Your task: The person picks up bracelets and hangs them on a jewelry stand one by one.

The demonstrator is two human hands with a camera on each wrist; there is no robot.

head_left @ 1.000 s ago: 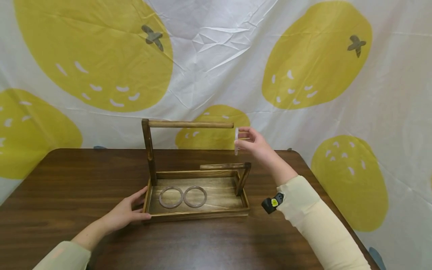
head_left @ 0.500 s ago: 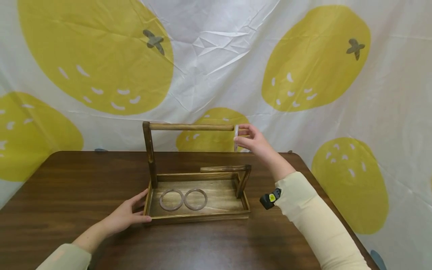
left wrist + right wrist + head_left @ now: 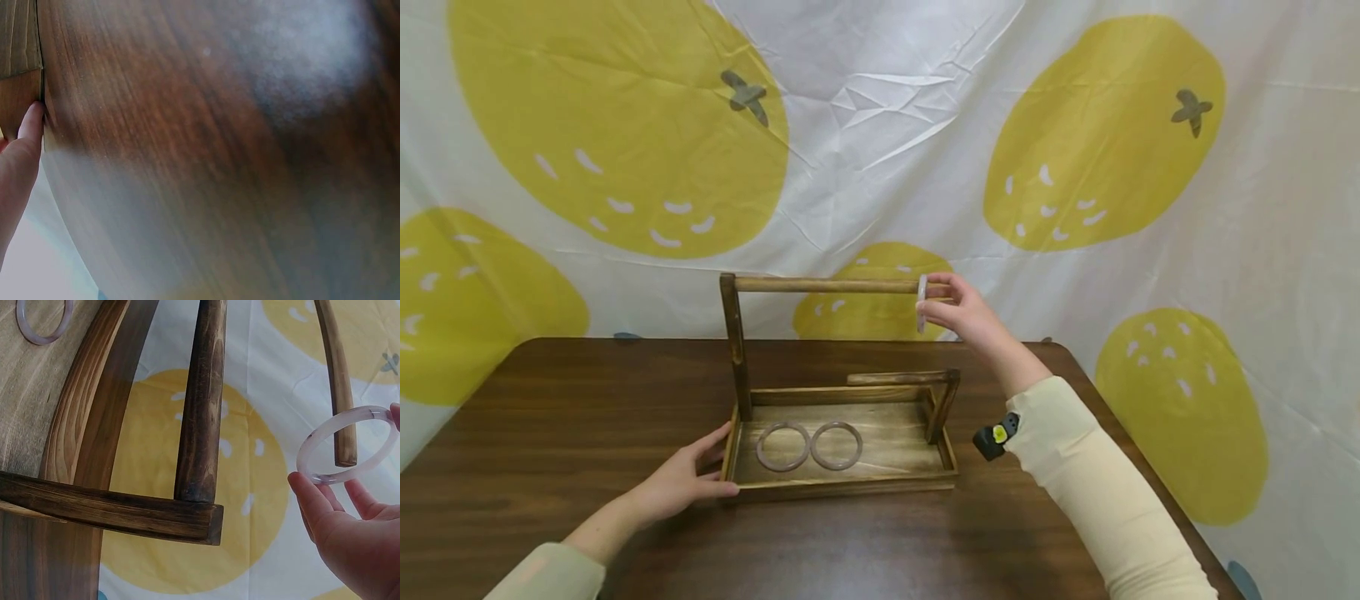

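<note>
Between the thumb and fingers of my right hand [image 3: 958,308] is a pale, translucent bangle [image 3: 922,304], held upright at the free end of the upper wooden bar [image 3: 827,285]. The right wrist view shows that bar's end inside the ring of the bangle [image 3: 312,447]; how far it reaches through I cannot tell. Below, a wooden tray stand [image 3: 850,483] rests on the table. Two bangles lie flat in it side by side, a left bangle [image 3: 762,460] and a right bangle [image 3: 858,458]. My left hand [image 3: 673,483] touches the tray's left end, its thumb at the front corner.
A shorter, lower wooden bar [image 3: 895,378] juts leftward from the post [image 3: 943,407] at the tray's right end. The taller post [image 3: 733,342] stands at the left end. Behind the dark wooden table [image 3: 587,400] hangs a white cloth [image 3: 887,183] printed with yellow fruit.
My right hand has raised the bangle slightly and moved it left, from beside the upper bar's end to meet it. My left hand stays at the tray. The head view has shifted a little.
</note>
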